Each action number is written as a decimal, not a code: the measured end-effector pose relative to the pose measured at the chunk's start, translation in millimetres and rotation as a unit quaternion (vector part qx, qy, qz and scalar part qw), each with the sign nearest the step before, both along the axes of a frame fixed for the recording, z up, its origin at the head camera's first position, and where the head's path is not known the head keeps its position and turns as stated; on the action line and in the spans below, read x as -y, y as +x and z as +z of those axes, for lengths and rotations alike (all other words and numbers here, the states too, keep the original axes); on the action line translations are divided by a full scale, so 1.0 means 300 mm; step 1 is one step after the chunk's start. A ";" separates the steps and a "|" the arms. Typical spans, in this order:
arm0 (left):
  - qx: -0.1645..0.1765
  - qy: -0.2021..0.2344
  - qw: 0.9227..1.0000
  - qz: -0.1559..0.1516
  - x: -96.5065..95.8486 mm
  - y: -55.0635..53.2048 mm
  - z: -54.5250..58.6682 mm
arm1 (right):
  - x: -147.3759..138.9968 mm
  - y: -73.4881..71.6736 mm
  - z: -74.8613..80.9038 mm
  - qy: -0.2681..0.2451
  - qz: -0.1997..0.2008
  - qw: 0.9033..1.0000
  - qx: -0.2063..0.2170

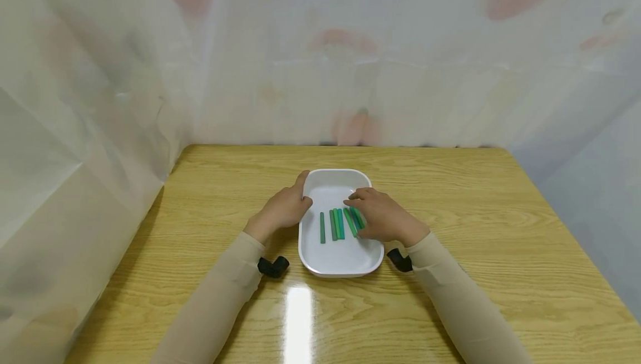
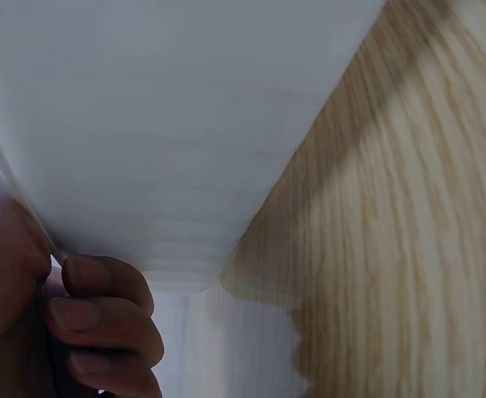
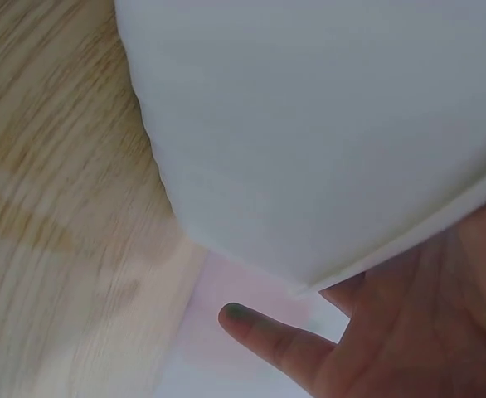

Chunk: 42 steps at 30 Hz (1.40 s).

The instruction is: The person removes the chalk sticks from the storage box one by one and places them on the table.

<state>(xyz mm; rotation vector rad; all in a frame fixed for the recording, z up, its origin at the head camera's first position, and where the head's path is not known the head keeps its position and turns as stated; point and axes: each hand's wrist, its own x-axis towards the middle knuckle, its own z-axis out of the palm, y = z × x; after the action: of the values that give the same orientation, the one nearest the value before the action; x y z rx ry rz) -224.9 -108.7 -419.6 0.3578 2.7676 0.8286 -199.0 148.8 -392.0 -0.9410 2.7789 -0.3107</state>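
Observation:
A white tray (image 1: 335,261) holds several thin green and teal sticks (image 1: 336,225) that resemble pastels or chalk. My left hand (image 1: 281,206) grips the tray's left rim. Its thumb lies over the edge, and in the left wrist view its fingers (image 2: 106,319) curl against the outside wall. My right hand (image 1: 383,216) reaches over the right rim, its fingers and thumb spread around the slanted sticks on that side. Whether it touches them is hidden. The right wrist view shows one straight finger (image 3: 272,342) outside the tray wall, with a green smear on its tip.
The tray stands on a wood-grain table (image 1: 450,186). A pale patterned sheet (image 1: 280,74) hangs behind the table and along its left side. Black wrist straps or mounts (image 1: 273,267) sit at both cuffs, beside the tray's near corners.

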 end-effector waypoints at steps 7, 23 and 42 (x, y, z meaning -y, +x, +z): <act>0.003 -0.001 1.000 0.001 -0.002 0.002 0.007 | 0.004 0.001 -0.007 0.013 -0.011 1.000 0.005; 0.003 0.002 1.000 0.003 -0.002 0.002 0.002 | 0.013 0.002 -0.014 0.028 -0.008 0.999 -0.018; 0.008 -0.001 1.000 0.002 0.003 0.000 -0.003 | 0.020 0.009 -0.015 0.037 -0.006 0.999 -0.022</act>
<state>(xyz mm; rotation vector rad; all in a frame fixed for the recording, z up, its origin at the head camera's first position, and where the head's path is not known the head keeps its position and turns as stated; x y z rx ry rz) -224.9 -109.6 -420.6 0.3424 2.7546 0.8255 -196.1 142.9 -396.4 -0.9235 2.8152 -0.1895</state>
